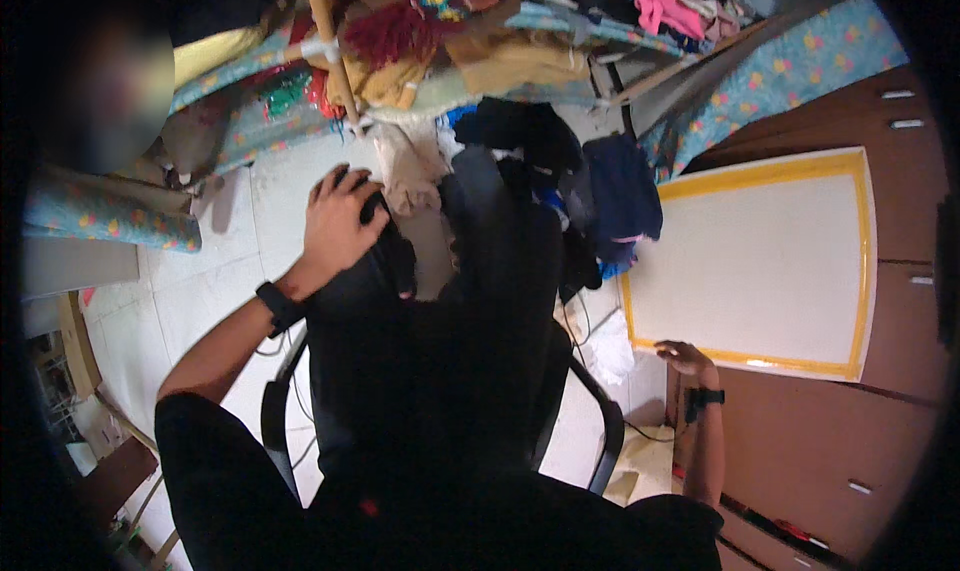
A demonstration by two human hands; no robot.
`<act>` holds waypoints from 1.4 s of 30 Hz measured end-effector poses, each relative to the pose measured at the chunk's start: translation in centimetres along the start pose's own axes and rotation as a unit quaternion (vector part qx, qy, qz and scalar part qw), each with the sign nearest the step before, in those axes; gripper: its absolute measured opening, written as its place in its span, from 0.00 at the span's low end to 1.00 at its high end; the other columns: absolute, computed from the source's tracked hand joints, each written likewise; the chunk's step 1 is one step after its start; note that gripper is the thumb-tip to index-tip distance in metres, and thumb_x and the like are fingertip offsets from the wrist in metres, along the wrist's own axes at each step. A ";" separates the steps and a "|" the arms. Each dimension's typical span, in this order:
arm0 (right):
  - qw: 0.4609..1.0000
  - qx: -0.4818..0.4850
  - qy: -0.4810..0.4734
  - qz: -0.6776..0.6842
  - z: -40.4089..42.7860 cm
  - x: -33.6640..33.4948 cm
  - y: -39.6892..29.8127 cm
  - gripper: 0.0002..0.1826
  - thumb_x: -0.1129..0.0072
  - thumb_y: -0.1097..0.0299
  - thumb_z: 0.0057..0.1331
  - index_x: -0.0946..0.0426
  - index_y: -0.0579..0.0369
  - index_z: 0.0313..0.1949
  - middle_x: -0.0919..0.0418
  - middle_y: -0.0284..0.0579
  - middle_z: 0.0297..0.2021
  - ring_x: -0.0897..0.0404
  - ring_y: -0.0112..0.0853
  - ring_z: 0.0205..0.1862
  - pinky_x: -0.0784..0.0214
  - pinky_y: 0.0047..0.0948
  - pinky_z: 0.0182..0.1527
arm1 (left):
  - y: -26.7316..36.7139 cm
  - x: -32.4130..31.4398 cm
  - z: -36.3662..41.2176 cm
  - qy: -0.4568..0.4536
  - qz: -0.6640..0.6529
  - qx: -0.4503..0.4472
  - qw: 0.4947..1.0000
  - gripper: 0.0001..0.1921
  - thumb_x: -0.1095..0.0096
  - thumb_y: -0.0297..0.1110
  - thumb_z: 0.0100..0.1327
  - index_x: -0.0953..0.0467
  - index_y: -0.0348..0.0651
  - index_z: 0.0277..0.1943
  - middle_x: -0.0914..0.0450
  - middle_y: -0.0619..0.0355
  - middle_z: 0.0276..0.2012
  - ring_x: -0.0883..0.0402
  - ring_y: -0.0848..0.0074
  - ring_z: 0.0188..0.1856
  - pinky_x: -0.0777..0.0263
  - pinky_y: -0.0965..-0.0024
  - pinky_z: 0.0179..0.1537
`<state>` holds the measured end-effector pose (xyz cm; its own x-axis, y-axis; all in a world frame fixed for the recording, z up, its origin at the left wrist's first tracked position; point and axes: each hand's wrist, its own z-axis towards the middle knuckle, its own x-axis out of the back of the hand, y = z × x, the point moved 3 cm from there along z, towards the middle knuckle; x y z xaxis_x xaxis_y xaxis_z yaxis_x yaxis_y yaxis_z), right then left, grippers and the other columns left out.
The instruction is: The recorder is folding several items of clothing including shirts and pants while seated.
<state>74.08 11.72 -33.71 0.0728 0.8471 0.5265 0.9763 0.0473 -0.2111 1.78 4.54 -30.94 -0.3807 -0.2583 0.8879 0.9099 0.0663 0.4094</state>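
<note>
My left hand (341, 222) lies over the knee of my black trousers (502, 248), its fingers a little apart and nothing plainly held. Out to the right, my right hand (686, 359) is raised with bent fingers. Its fingertips overlap the lower edge of a white board (750, 271) bordered with yellow tape; whether they touch or grip it I cannot tell. Between and beyond my knees lie a beige cloth (409, 170) and a heap of black clothes (525, 132). A folded navy garment (621, 188) sits at the heap's right side.
Chair armrests (607, 443) flank me. Ahead, shelves with a floral cover (802, 68) hold piled clothes (517, 61) behind a wooden pole (330, 42). Brown drawers (787, 436) stand at the right. A white plastic bag (611, 350) and thin cables lie on the tiled floor (217, 271).
</note>
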 end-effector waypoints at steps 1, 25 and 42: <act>0.999 0.014 0.021 -0.043 0.6 -0.5 -0.3 0.22 0.47 0.48 0.70 0.22 0.47 0.56 0.19 0.52 0.52 0.21 0.47 0.55 0.31 0.41 0.59 | 0.4 0.4 -0.1 -0.001 0.003 -0.005 1.000 0.18 0.40 0.40 0.56 0.19 0.45 0.48 0.23 0.54 0.55 0.32 0.54 0.65 0.38 0.49 0.64; 0.926 0.262 0.239 0.129 42.7 -10.4 -29.8 0.18 0.41 0.63 0.64 0.26 0.55 0.53 0.19 0.57 0.43 0.21 0.54 0.51 0.28 0.47 0.51 | -1.7 1.3 -0.8 -0.017 -0.019 0.050 0.998 0.16 0.39 0.34 0.54 0.19 0.44 0.46 0.22 0.57 0.51 0.30 0.56 0.61 0.35 0.54 0.61; 0.722 0.356 0.579 0.126 18.4 11.2 -33.1 0.11 0.45 0.68 0.68 0.29 0.62 0.43 0.26 0.61 0.32 0.26 0.52 0.35 0.34 0.42 0.38 | -1.8 1.5 -2.0 0.011 -0.022 0.030 0.999 0.15 0.41 0.40 0.56 0.18 0.44 0.44 0.21 0.57 0.49 0.28 0.60 0.59 0.34 0.52 0.58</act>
<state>38.85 29.37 -36.00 0.7540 -0.1160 0.6466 0.5805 0.5784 -0.5731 -0.07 2.06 -30.73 -0.4160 -0.2838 0.8639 0.8805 0.1116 0.4607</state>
